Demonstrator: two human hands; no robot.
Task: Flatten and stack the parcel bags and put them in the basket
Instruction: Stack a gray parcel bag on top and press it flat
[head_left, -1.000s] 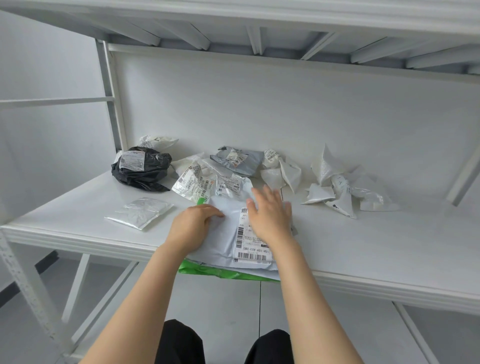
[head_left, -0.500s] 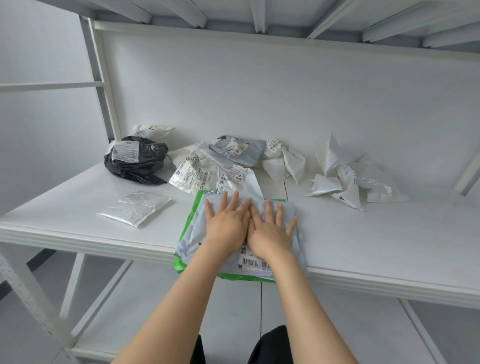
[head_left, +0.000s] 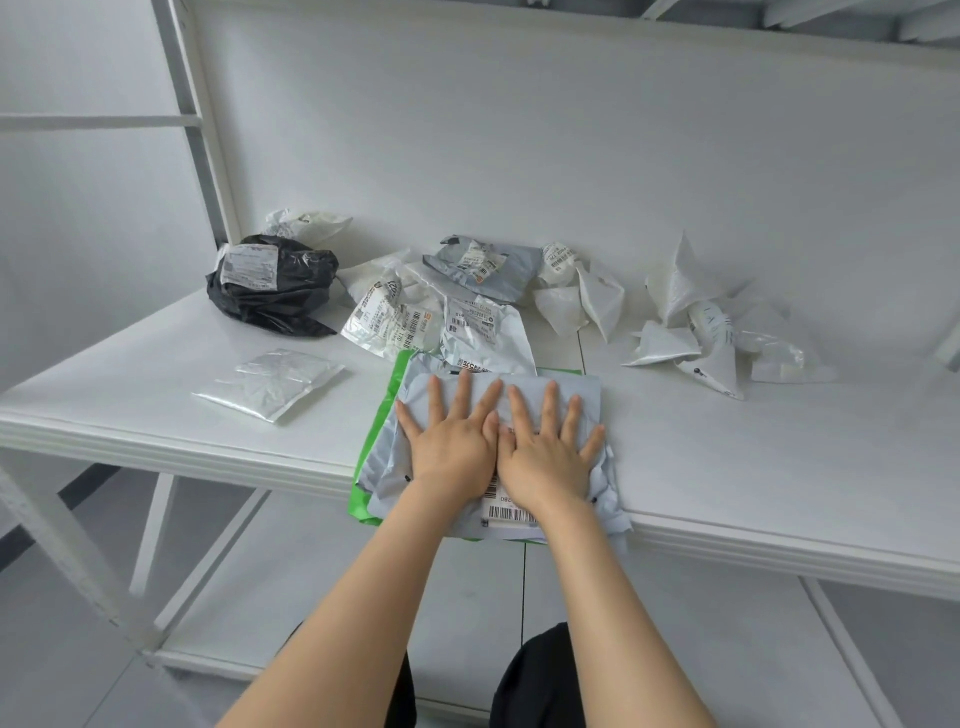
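Your left hand (head_left: 452, 441) and right hand (head_left: 545, 452) press flat, fingers spread, on the grey bag (head_left: 584, 397) atop the green bag (head_left: 387, 410); far crumpled bags (head_left: 675, 283) wait.

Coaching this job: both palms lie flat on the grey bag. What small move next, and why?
Probably slide the left hand and right hand apart to smooth the grey bag: they press its middle side by side; its edges look rumpled.
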